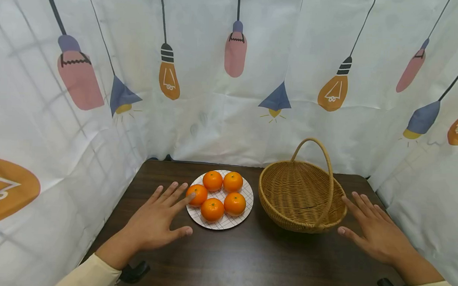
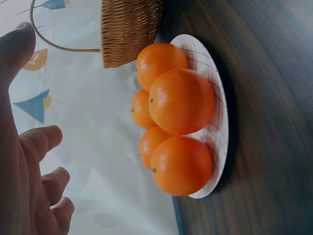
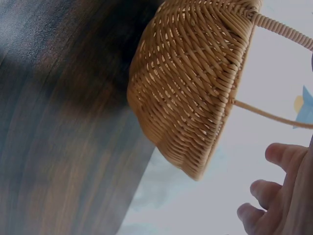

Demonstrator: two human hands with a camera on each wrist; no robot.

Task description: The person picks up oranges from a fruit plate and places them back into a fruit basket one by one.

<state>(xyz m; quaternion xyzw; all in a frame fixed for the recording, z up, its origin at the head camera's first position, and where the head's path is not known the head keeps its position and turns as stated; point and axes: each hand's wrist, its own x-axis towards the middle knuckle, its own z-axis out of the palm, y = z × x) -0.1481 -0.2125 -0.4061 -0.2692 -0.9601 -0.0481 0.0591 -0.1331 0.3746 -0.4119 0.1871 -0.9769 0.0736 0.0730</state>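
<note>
Handling seems not yet begun, with everything left to do: five oranges [image 1: 212, 209] sit on the plate [image 1: 230, 222], beside a wicker basket [image 1: 295, 193] on the tabletop [image 1: 225, 260]. The left hand [image 1: 154, 222] and right hand [image 1: 381, 236] are spread wide, holding nothing.

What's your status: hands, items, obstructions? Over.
Left hand, right hand: both open, holding nothing. Five round orange fruits on round white grid-lined plate. Tan woven wicker basket to its right. Possible snag: arched wicker handle over basket's opening.

L grip [image 1: 156, 220] & R grip [image 1: 379, 234] — backs up, fingers spread, w/ thumbs inward.
</note>
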